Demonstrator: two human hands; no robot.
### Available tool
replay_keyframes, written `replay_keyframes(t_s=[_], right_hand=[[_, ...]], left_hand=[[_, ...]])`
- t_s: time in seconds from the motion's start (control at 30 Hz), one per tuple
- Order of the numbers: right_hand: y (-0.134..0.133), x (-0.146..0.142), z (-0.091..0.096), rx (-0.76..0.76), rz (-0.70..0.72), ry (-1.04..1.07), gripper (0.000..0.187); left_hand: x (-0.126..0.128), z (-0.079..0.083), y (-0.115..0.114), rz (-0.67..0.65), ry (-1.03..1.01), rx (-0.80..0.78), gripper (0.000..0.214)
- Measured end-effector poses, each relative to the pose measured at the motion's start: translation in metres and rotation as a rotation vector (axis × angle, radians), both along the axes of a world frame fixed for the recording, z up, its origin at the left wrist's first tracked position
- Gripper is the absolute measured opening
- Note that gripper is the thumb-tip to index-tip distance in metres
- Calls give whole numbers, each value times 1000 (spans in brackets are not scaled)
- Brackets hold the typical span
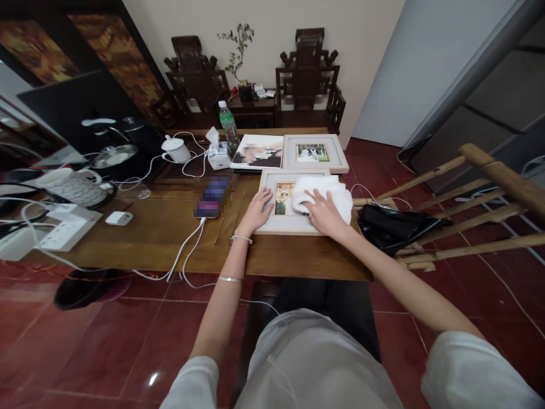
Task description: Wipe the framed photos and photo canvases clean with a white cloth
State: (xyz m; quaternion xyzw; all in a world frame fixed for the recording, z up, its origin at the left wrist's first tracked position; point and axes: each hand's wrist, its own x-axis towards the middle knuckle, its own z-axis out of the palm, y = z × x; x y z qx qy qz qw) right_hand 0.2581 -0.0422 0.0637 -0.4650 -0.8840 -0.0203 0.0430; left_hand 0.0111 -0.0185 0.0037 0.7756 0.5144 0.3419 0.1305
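Left of centre on the tabletop (162, 233) lies one phone (212, 197). Just right of it, your left hand (258, 210) rests flat with its fingers spread on the left border of the near frame (283, 228), which sits at the front edge. Your right hand (323, 213) presses palm-down on the one white cloth (327, 190) over the glass, fingers stretched rather than pinching. You seem to be mid-wipe. The uncovered left glass calls for a leftward stroke with the frame braced. There are two frames: the second frame (315, 153) lies behind, beside one print (259, 152).
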Motion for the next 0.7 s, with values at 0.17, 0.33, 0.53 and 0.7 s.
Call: replay_keyframes(t_s=[0.17,0.33,0.53,0.7], right_hand=[[70,6,0,113,-72,75,53],[80,6,2,67,-35,4,49],[1,8,21,-106,123,-110,51],[-63,14,46,-292,239,-122,52]], left_hand=[[-1,0,0,-17,-12,-18,40],[0,1,0,0,-12,-17,40],[4,1,0,20,-24,2,41],[5,2,0,25,-27,2,42]])
